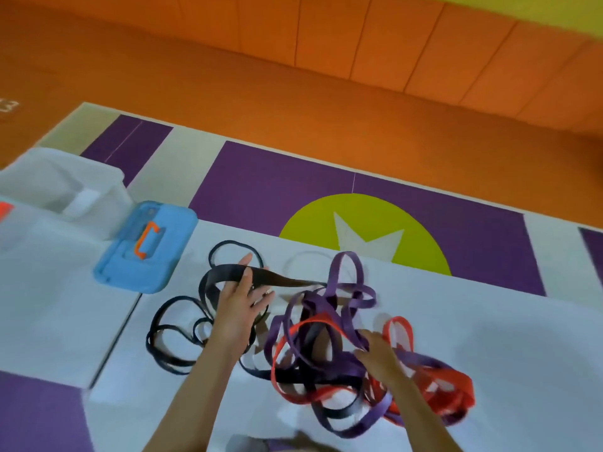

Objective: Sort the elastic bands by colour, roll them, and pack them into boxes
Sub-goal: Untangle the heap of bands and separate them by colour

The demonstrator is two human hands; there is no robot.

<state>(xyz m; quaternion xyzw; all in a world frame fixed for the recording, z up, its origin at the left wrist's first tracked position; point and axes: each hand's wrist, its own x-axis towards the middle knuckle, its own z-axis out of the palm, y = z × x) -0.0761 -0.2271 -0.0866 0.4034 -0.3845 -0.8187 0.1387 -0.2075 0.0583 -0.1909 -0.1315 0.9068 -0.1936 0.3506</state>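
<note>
Black elastic bands (177, 340) in a loose heap on the white table (505, 337), seen from the head camera, just left of a tangle (326, 353) of purple bands (347, 285), red bands (455, 389) and a few more black strands. Looks like early sorting: black partly drawn off, purple and red not yet parted. Nothing rolled, nothing packed.

Left hand (239, 309) at the heap's right side, fingers close to straight, with a wide black band (213, 278) threaded between them and running taut toward the tangle. Reads as a pinch between fingers, though smeared by motion. Right hand (381, 357) pushed into the tangle among purple and red strands, fingertips buried. Cannot tell whether closed on a strand or merely pinning the mass down.

Beyond the heap, a blue lid (143, 256) with an orange handle (146, 244), lying flat, and behind it a clear plastic box (65, 187), open-topped, contents unreadable through the cloudy wall.

Left to do, by this judgement: finish parting the three colours, roll each band, fill the boxes.

Hard to make out: a second pale box (29, 256) at the left edge, cut off; the count of bands per colour; a grey shape at the bottom edge, cropped and blurred.
</note>
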